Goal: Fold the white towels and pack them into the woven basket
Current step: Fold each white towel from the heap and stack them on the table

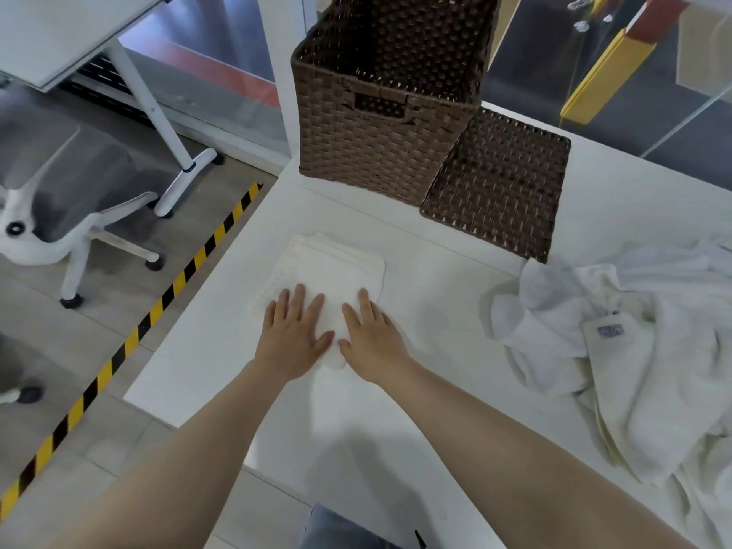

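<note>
A folded white towel [332,267] lies flat on the white table [435,295], near its left edge. My left hand [295,334] and my right hand [370,338] press side by side on the towel's near part, fingers straight and spread. The brown woven basket [380,140] stands upright at the table's far side, open at the top, its inside looking empty. A heap of unfolded white towels [633,350] lies at the right, one with a small label.
The basket's flat woven lid [499,184] lies on the table beside the basket, to its right. Off the table's left edge are a grey office chair [59,192], a white desk leg [166,144] and yellow-black floor tape [130,342].
</note>
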`<state>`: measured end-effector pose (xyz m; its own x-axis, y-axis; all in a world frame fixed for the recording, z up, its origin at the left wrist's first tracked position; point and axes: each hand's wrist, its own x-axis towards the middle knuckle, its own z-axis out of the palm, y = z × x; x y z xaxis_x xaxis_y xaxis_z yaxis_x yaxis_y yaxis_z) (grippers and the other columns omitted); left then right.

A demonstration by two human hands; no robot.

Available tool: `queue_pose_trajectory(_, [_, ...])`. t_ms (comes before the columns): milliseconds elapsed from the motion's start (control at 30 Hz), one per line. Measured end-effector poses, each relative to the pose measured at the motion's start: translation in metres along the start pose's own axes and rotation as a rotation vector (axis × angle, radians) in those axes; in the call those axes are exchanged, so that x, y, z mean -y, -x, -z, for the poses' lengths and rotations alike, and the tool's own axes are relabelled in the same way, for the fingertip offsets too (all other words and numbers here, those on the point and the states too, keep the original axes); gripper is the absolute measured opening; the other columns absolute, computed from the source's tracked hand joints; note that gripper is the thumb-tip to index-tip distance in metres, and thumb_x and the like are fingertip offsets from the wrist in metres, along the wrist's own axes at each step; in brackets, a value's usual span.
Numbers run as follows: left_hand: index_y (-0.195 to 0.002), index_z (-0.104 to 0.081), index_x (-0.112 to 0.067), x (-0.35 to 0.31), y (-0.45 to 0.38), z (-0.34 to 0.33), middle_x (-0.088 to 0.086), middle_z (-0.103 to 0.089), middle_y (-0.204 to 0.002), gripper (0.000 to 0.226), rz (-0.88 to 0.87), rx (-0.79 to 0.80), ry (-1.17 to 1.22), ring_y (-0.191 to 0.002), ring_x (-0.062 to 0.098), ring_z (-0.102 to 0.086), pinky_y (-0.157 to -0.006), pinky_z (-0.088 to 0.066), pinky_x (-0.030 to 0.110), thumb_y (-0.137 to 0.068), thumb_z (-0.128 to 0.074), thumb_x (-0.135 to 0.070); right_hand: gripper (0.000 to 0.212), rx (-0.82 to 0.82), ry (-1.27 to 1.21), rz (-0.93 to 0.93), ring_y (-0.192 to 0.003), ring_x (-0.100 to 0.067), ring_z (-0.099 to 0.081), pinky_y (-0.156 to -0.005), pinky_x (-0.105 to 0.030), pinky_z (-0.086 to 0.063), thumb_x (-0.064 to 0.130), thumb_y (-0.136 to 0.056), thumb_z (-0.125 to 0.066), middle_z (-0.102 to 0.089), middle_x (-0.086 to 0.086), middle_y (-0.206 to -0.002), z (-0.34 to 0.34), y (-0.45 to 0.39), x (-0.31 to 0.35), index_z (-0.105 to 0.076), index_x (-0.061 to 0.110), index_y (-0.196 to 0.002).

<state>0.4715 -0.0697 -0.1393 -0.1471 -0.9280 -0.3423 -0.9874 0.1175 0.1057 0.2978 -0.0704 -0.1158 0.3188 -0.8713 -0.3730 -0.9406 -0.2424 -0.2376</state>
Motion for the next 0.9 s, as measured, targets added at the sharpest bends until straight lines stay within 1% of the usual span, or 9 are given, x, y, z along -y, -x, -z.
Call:
queue_pose_trajectory(67, [-0.156,0.001,-0.028,0.003,-0.001,-0.001,0.009,0.006,-0.164,0.092,-0.011,0.015,-0.017,-0.151,0.031,0.005,-0.12,0.0,0.044,-0.076,0.007,-0.073,0.068,0.038,0.0,0.006,-0.15,-0.028,-0.002,-0.121,-0.037,-0.012,0.045,-0.103,-0.034,0.018,-0.017,-0.161,-0.002,-0.002,-0.003,-0.004,0.015,-0.156])
queue_pose_trajectory(167, [-0.155,0.007,-0.028,0.002,-0.002,-0.001,0.008,0.012,-0.163,0.089,-0.016,0.045,-0.015,-0.15,0.029,0.01,-0.121,0.003,0.043,-0.078,0.008,-0.072,0.069,0.072,0.012,0.026,-0.151,-0.026,0.002,-0.122,-0.037,-0.011,0.047,-0.103,-0.031,0.022,-0.013,-0.161,-0.005,-0.003,-0.012,0.001,0.02,-0.157])
queue_pose_trajectory(300, [-0.155,0.009,-0.028,0.002,-0.006,0.007,0.008,0.015,-0.163,0.075,-0.009,0.118,-0.027,-0.15,0.029,0.011,-0.121,0.002,0.043,-0.095,-0.016,-0.065,0.069,0.147,-0.046,0.051,-0.151,-0.022,0.002,-0.121,-0.036,-0.01,0.04,-0.102,-0.039,0.022,-0.007,-0.161,0.005,-0.002,-0.019,0.0,0.026,-0.157])
queue_pose_trajectory(400, [-0.157,-0.001,-0.027,-0.003,-0.006,0.015,0.008,0.008,-0.164,0.07,0.005,0.128,-0.011,-0.151,0.03,0.005,-0.12,-0.002,0.044,-0.099,-0.03,-0.055,0.065,0.207,-0.123,0.064,-0.151,-0.021,-0.005,-0.12,-0.035,-0.013,0.031,-0.101,-0.041,0.015,-0.002,-0.164,0.021,0.001,-0.026,-0.007,0.029,-0.157])
queue_pose_trajectory(467, [-0.156,-0.013,-0.023,-0.009,-0.001,0.016,0.011,-0.003,-0.164,0.066,0.023,0.06,0.037,-0.15,0.031,-0.004,-0.12,-0.007,0.044,-0.1,-0.04,-0.044,0.063,0.211,-0.184,0.068,-0.15,-0.021,-0.009,-0.12,-0.035,-0.014,0.026,-0.1,-0.042,0.005,-0.001,-0.165,0.027,0.009,-0.031,-0.013,0.028,-0.156])
queue_pose_trajectory(567, [-0.15,-0.032,-0.013,-0.026,0.012,0.013,0.015,-0.023,-0.159,0.059,-0.02,-0.097,0.145,-0.146,0.036,-0.022,-0.117,-0.02,0.046,-0.096,-0.052,-0.021,0.062,0.158,-0.314,0.038,-0.15,-0.02,-0.011,-0.121,-0.034,-0.014,0.019,-0.099,-0.041,-0.007,-0.002,-0.164,0.025,0.031,-0.036,-0.018,0.025,-0.156])
queue_pose_trajectory(667, [-0.146,-0.04,-0.01,-0.049,0.026,0.007,0.016,-0.036,-0.154,0.057,-0.121,-0.197,0.229,-0.142,0.037,-0.033,-0.114,-0.028,0.048,-0.093,-0.057,-0.016,0.061,0.109,-0.375,0.001,-0.15,-0.018,-0.012,-0.121,-0.033,-0.013,0.016,-0.099,-0.041,-0.014,-0.003,-0.163,0.018,0.057,-0.048,-0.02,0.022,-0.155])
queue_pose_trajectory(800, [-0.146,-0.039,-0.012,-0.087,0.042,0.002,0.013,-0.039,-0.152,0.061,-0.251,-0.21,0.24,-0.141,0.035,-0.035,-0.114,-0.025,0.043,-0.089,-0.06,-0.017,0.059,0.022,-0.42,-0.101,-0.149,-0.017,-0.014,-0.12,-0.031,-0.014,0.016,-0.099,-0.043,-0.02,-0.002,-0.161,0.008,0.096,-0.077,-0.024,0.02,-0.154])
queue_pose_trajectory(900, [-0.151,-0.032,-0.014,-0.117,0.051,-0.001,0.01,-0.029,-0.158,0.062,-0.297,-0.136,0.26,-0.147,0.031,-0.023,-0.118,-0.014,0.037,-0.093,-0.055,-0.018,0.056,-0.102,-0.454,-0.188,-0.145,-0.017,-0.022,-0.118,-0.03,-0.021,0.011,-0.095,-0.046,-0.03,-0.003,-0.156,0.003,0.128,-0.107,-0.033,0.017,-0.149])
